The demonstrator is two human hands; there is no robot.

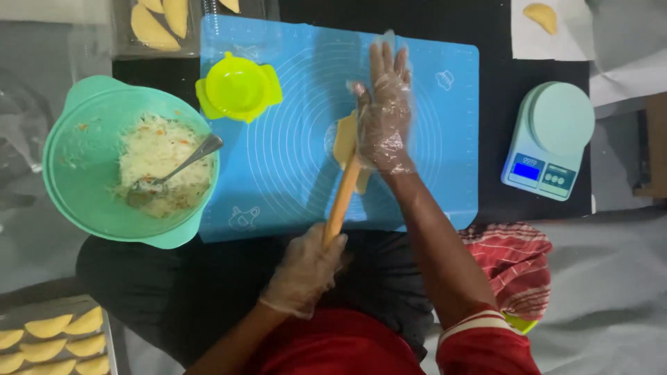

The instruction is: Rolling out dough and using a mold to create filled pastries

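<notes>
Rolling pin [342,201] mid-mat [292,139], right hand [384,118] flat, mat edges clear

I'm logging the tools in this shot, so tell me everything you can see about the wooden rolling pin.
The rolling pin is a slim, plain light-wood rod, lying tilted across the near edge of the blue mat. Its near end is gripped by the gloved left hand; its far end lies under the gloved right hand, which rests flat on top. It sits on a pale piece of dough. Its far tip is hidden.
</notes>
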